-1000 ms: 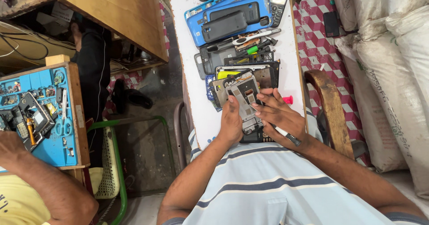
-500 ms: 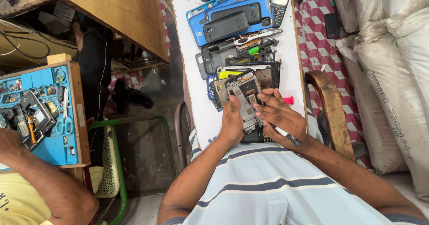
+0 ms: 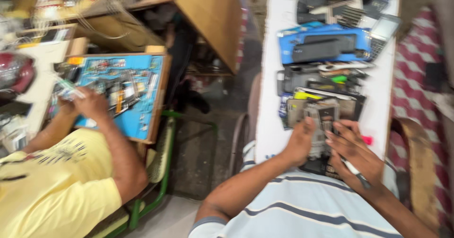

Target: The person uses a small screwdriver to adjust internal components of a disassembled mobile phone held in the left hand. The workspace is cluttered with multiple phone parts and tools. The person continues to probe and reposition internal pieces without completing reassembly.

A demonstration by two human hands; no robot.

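Left hand (image 3: 299, 142) grips the opened phone (image 3: 321, 120); right hand (image 3: 352, 150) pinches a tool (image 3: 353, 168) above it. Slippage could scratch exposed internals.

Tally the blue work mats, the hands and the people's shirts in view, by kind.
Blue work mats: 2, one on the white table, one on the wooden tray
Hands: 3, left hand, right hand, co-worker's hand
Shirts: 2, striped shirt, yellow shirt
Total: 7
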